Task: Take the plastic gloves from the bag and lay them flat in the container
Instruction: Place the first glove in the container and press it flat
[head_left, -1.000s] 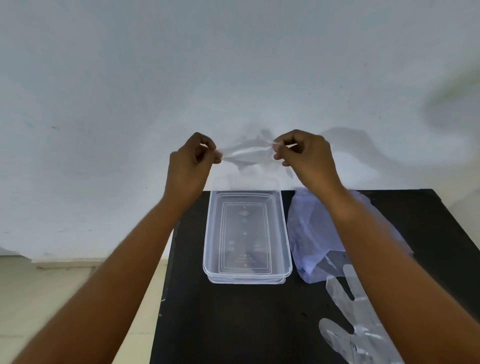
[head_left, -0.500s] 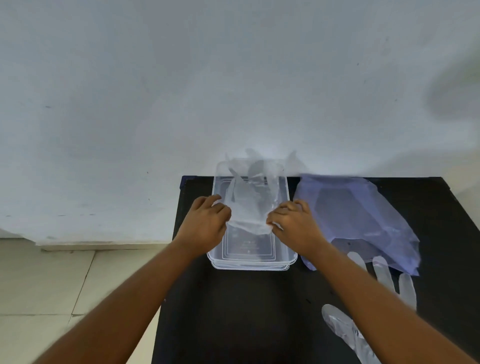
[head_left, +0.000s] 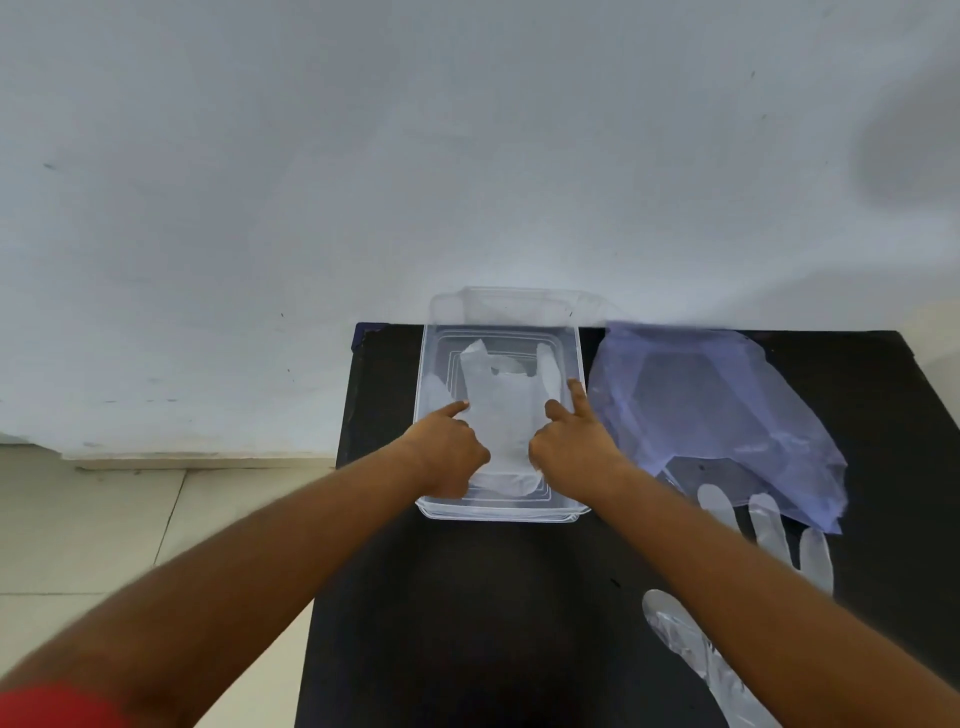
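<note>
White wall (head_left: 363, 156) fills the top of the view, and a pale tiled floor (head_left: 104, 530) shows at the lower left. Next comes the black table (head_left: 467, 597) pushed up to the wall. On it, at the right, lies a see-through purple bag (head_left: 727, 410). Just left of the bag sits the clear container (head_left: 423, 405). A plastic glove (head_left: 501, 410) lies spread out inside the container. The left hand (head_left: 449, 452) and right hand (head_left: 571, 447) are both in the container, each with its pointing finger stretched out and pressing down on a side of the glove, the other fingers curled. Another glove (head_left: 769, 525) lies on the table near the bag's front edge.
</note>
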